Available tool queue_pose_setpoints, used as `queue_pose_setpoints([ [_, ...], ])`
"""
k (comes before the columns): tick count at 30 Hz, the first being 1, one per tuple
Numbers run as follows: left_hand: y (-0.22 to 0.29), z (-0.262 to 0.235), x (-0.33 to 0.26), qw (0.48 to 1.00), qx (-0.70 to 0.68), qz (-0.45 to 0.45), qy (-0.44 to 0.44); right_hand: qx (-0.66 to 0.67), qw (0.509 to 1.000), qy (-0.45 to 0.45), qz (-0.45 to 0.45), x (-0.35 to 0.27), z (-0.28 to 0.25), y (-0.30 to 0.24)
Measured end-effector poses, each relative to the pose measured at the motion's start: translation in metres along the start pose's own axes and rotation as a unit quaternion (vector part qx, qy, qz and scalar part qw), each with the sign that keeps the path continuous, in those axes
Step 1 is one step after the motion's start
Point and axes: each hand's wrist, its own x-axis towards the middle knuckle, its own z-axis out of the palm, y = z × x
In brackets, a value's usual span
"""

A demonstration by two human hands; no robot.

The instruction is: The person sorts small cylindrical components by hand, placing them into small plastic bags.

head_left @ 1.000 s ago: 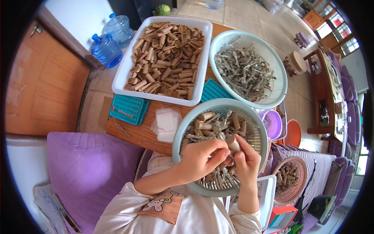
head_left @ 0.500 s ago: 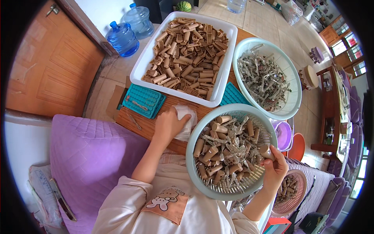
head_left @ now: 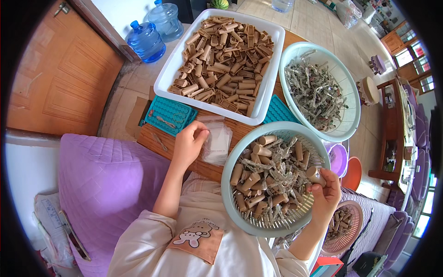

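My right hand (head_left: 326,190) grips a short brown cylinder (head_left: 316,177) between thumb and fingers, over the right rim of a grey-green plastic colander (head_left: 227,182). Inside the colander, similar brown cylinders (head_left: 252,181) lie mixed with small twisted clear-plastic packets (head_left: 282,171). To the colander's left, a loose stack of clear plastic bags (head_left: 216,147) rests on the wooden table (head_left: 182,148). My left hand (head_left: 188,144) has its fingers closed in a pinch at the upper left edge of these bags, apparently on one of them; the pinched part is mostly hidden.
A white tray (head_left: 161,83) heaped with brown half-shell pieces stands behind. Right of it, a pale green basket (head_left: 353,117) holds wrapped packets. Teal moulded trays (head_left: 170,114) lie at left, a purple tub (head_left: 338,158) at right, and a pink basket (head_left: 355,231) lower right.
My left hand has drawn left and slightly down, its fingers closing into a pinch; more of the bag stack shows. My right hand keeps the brown cylinder almost in place.
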Motion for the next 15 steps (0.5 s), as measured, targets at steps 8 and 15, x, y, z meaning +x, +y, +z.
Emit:
queue_pose_setpoints([
  [8,0.062,-0.001,-0.032,0.964,-0.252,0.067,-0.048,-0.031,0.995,-0.085,-0.029,0.006,0.014,-0.031],
  [15,0.087,0.015,-0.051,0.978,-0.097,0.179,-0.046,0.021,0.988,-0.144,-0.061,0.001,0.030,-0.059],
])
